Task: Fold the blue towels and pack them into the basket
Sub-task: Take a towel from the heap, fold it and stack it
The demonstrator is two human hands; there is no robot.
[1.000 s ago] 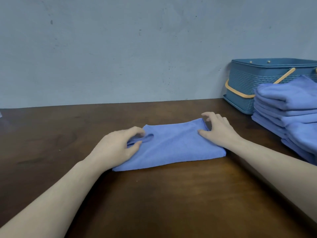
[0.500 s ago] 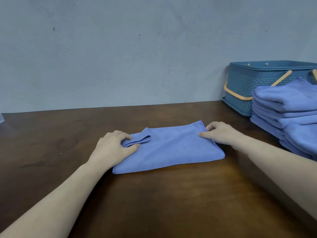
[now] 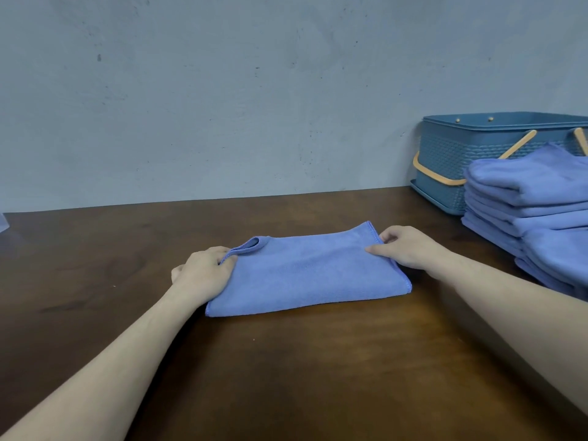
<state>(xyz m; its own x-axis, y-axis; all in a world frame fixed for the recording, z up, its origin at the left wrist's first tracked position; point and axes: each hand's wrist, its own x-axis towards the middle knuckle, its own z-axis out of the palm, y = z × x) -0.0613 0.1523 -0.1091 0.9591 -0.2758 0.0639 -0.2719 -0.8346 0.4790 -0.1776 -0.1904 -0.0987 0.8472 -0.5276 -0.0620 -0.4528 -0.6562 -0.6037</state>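
Note:
A blue towel [image 3: 305, 275], folded into a flat rectangle, lies on the middle of the dark wooden table [image 3: 286, 377]. My left hand [image 3: 203, 275] grips its left end, where the far corner is curled up into a small loop. My right hand [image 3: 410, 249] pinches the towel's right end near the far corner. A blue woven-look basket [image 3: 451, 160] with tan handles stands at the back right against the wall. In front of it sits a stack of several folded blue towels [image 3: 534, 218].
A grey wall [image 3: 222, 106] closes off the table's far edge. The towel stack and basket fill the right side. The corner of a pale object [image 3: 2, 221] shows at the far left edge.
Both hands have curled their fingers round the towel's ends. The left hand has lifted the far left corner into a loop. The right hand has slid to the right edge.

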